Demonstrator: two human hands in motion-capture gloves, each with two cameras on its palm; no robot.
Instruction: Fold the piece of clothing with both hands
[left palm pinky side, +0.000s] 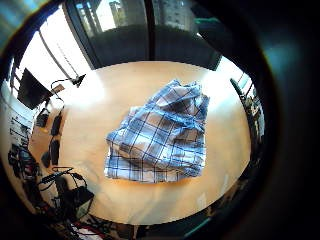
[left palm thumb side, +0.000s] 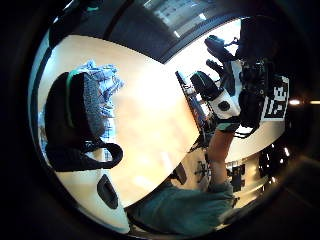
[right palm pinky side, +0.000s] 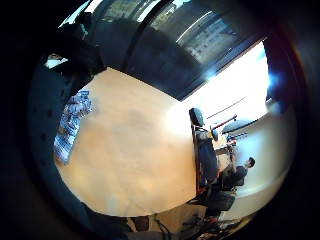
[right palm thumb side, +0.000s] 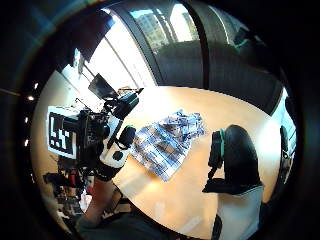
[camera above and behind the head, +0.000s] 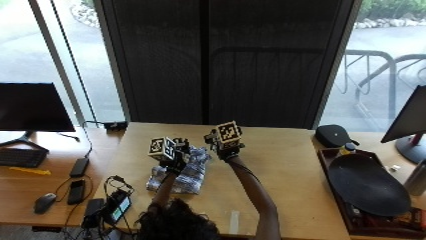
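A blue and white plaid piece of clothing (camera above and behind the head: 186, 176) lies in a rumpled, partly folded heap on the light wooden table (camera above and behind the head: 286, 165), near the person's side. My left hand (camera above and behind the head: 173, 160) hovers above its left part and holds nothing. My right hand (camera above and behind the head: 229, 150) is raised over the table just past the heap's far right corner, also holding nothing. The left little finger side palm view looks straight down on the whole garment (left palm pinky side: 160, 135), with no fingers touching it. From the right thumb side palm view the garment (right palm thumb side: 167, 140) lies between my left hand (right palm thumb side: 107, 142) and my right thumb (right palm thumb side: 240, 155).
A black case (camera above and behind the head: 336, 135) and a tray with a dark oval dish (camera above and behind the head: 366, 186) stand at the table's right end. Phones, a charger and cables (camera above and behind the head: 110, 202) lie at the left edge. The left desk carries a monitor (camera above and behind the head: 33, 107), keyboard and mouse.
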